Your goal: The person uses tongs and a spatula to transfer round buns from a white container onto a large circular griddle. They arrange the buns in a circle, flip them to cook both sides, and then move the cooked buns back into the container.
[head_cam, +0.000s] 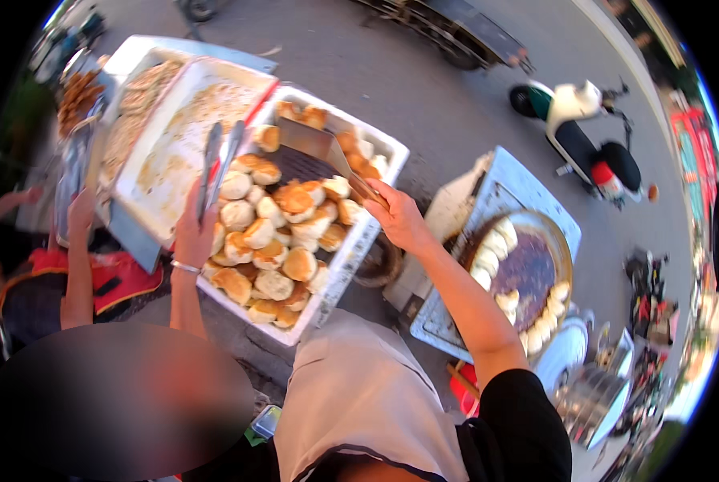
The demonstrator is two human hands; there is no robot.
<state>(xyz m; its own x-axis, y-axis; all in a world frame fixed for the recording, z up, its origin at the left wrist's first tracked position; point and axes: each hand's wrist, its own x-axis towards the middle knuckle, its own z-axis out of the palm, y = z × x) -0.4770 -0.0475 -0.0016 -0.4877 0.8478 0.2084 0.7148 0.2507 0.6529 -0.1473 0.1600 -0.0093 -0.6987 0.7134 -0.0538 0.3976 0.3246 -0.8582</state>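
My right hand [397,214] grips the wooden handle of a broad metal spatula [312,140]. Its flat blade is over a white foam box [334,283], near the far end. Round buns with browned tops [270,253] are heaped in the near part of the box. A few more buns [359,153] lie beyond and beside the blade, around a dark patch of box floor. My left hand is out of view. From my left, a co-worker's hand [194,238] with a bracelet holds metal tongs [219,169] beside the buns.
To the left stands a white tray [172,150] with crumbs, then a container of pale food [139,108]. The co-worker's other hand [81,211] is farther left. On my right, a round pan [567,253] of pale buns rests on a blue-topped stand [513,175]. A scooter [582,138] is parked beyond.
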